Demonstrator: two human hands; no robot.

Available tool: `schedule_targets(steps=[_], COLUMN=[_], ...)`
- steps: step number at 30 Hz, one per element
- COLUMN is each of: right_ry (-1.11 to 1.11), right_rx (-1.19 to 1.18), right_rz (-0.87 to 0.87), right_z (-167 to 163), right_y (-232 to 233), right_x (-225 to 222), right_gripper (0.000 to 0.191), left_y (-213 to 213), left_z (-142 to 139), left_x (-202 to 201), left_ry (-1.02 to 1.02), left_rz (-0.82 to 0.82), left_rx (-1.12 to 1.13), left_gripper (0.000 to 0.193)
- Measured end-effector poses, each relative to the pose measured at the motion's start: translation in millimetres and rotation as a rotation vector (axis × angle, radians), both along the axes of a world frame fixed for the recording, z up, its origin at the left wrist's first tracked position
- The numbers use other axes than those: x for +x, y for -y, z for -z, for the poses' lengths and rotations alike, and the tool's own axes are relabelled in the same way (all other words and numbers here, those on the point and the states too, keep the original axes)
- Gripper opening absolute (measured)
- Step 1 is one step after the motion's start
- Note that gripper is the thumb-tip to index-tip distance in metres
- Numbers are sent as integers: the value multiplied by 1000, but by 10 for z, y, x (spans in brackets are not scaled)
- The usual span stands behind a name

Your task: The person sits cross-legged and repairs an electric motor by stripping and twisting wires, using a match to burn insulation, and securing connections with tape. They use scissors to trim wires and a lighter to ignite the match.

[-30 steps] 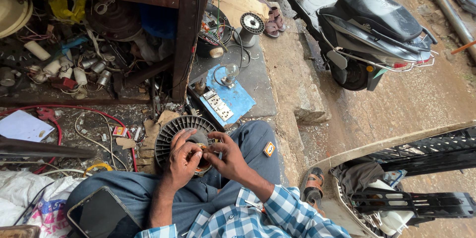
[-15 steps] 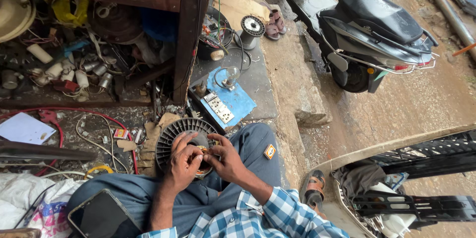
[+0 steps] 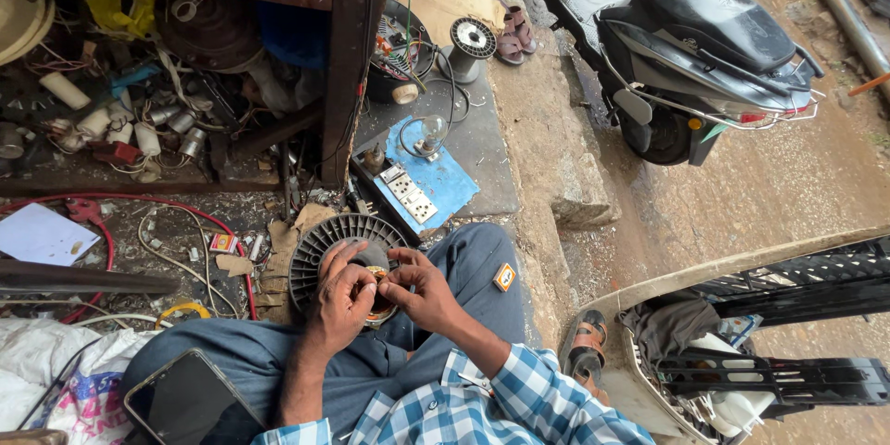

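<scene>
Beside the blue switchboard panel [image 3: 422,187], we pinch the copper-wound core of a round black finned motor [image 3: 320,246] with left hand [image 3: 341,301] and right hand [image 3: 422,292]; hasty tugging could snap windings.

The person wears a shirt [image 3: 482,403] with blue and white checks, seen at the bottom of the frame. The sleeves are rolled up, so both forearms are bare. The left hand [image 3: 341,301] and the right hand [image 3: 422,292] have no gloves or rings that show. The trousers [image 3: 278,362] are grey-blue, and a small orange and white patch [image 3: 504,277] sits on the right knee. Low at the right, a brown sandal [image 3: 584,352] with straps is on one foot.
</scene>
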State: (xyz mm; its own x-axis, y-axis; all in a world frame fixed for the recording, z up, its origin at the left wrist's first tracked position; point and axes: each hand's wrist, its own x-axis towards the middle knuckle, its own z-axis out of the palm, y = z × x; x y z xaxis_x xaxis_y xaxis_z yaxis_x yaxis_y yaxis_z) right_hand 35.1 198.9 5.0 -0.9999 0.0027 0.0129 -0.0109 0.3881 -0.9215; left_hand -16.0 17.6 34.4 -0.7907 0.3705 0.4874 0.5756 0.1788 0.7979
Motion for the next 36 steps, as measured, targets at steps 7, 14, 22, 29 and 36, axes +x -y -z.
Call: schedule_targets(steps=[7, 14, 22, 29, 36], right_ry=[-12, -326, -84, -95, -139], right_rx=[26, 151, 9, 49, 35], right_rz=[27, 7, -25, -45, -27], right_z=[50, 323, 407, 323, 424], right_y=[0, -72, -62, -65, -70], right_x=[31, 63, 174, 128, 159], right_gripper=[23, 18, 16, 16, 16], left_y=[13, 20, 171, 149, 141], left_z=[59, 416, 912, 978, 1087], left_x=[10, 49, 67, 38, 53], left_ry=[24, -134, 5, -24, -36], left_rz=[17, -14, 46, 81, 68], left_rx=[8, 73, -18, 4, -11], left_gripper=[8, 12, 7, 9, 12])
